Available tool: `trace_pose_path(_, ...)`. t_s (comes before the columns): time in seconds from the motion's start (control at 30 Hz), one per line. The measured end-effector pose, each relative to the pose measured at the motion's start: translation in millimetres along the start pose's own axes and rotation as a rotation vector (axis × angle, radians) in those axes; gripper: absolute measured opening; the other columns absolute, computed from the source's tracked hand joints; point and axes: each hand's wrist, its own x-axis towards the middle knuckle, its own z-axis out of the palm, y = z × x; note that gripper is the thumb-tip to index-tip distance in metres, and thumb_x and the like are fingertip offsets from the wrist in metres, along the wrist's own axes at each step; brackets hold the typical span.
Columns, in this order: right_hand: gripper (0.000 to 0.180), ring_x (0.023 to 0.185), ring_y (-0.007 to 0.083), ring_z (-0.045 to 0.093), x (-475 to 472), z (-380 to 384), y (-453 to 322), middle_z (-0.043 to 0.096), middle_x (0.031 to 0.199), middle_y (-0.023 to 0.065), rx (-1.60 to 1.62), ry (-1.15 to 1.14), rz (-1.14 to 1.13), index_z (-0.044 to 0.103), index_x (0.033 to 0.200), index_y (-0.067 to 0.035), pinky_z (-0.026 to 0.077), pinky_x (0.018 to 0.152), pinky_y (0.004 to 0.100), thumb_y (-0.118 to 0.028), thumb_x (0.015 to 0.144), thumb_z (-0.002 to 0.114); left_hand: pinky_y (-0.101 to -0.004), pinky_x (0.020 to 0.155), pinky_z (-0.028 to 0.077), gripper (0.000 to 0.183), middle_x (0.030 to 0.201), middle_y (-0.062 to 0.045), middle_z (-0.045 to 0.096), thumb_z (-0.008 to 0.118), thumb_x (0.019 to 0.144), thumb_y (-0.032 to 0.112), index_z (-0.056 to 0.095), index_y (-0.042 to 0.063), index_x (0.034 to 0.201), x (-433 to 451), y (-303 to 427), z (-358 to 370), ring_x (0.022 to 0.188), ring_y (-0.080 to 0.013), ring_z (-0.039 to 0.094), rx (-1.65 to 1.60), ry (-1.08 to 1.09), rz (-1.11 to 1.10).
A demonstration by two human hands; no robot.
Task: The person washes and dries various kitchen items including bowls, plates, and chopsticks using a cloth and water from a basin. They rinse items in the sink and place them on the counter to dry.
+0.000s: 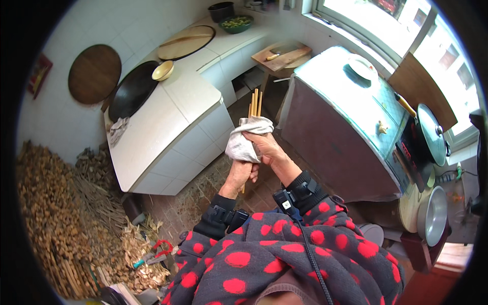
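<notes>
Several wooden chopsticks [256, 103] stand upright in a bunch before me, wrapped around the middle by a whitish cloth [243, 145]. Low on the bunch, just under the cloth, my left hand [238, 175] is closed around the sticks; a thin end shows below it. My right hand [267, 146] grips the cloth from the right side, its thumb lying across the front. The cloth and fingers hide the middle of the chopsticks.
On the left, a white-tiled counter [164, 114] holds a large wok [133, 91] and a yellow bowl [163, 71]. A covered table [328, 91] stands right, beside a low stool with a cutting board [282, 55]. Chopped firewood [57, 213] is piled lower left.
</notes>
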Motion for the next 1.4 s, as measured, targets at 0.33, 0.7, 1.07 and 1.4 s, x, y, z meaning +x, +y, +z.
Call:
trace_pose_path(0.33, 0.029, 0.101, 0.0142, 0.052, 155, -40, -54, 0.056, 0.105, 0.0037, 0.049, -0.068, -0.239, 0.053, 0.114, -0.004, 0.044, 0.088, 0.0284, -0.014, 0.088, 0.059, -0.0536, 0.103, 0.028, 0.057, 0.129, -0.012, 0.046, 0.037, 0.088, 0.051, 0.044, 0.009, 0.126, 176, 28, -38, 0.120, -0.0293, 0.043, -1.070, 0.348, 0.078)
trace_pose_path(0.7, 0.036, 0.103, 0.0160, 0.052, 266, -160, -164, 0.057, 0.109, 0.0047, -0.422, -0.458, -0.043, 0.051, 0.117, -0.002, 0.043, 0.088, 0.0306, -0.015, 0.086, 0.061, -0.0402, 0.103, 0.032, 0.070, 0.139, -0.020, 0.031, 0.039, 0.092, 0.048, 0.017, 0.001, 0.139, 367, 201, -35, 0.127, -0.0290, 0.035, -0.261, -0.362, 0.362)
trace_pose_path(1.07, 0.030, 0.097, 0.0144, 0.055, 348, -225, -239, 0.058, 0.107, 0.0044, -0.095, -0.066, -0.047, 0.052, 0.116, -0.002, 0.045, 0.086, 0.0285, -0.007, 0.087, 0.058, -0.0302, 0.061, 0.044, 0.028, 0.062, 0.003, 0.034, 0.044, 0.095, 0.031, 0.042, 0.010, 0.078, 562, 355, 59, 0.052, -0.0085, 0.034, -0.382, -0.431, 0.307)
trace_pose_path(1.4, 0.036, 0.099, 0.0139, 0.052, 345, -276, -219, 0.055, 0.109, 0.0037, -0.059, 0.783, -0.012, 0.049, 0.119, -0.003, 0.044, 0.083, 0.0277, -0.009, 0.085, 0.059, -0.0286, 0.064, 0.049, 0.028, 0.061, 0.001, 0.044, 0.042, 0.095, 0.024, 0.042, 0.008, 0.073, 821, 602, 109, 0.051, -0.0087, 0.041, -0.322, -0.109, 1.149)
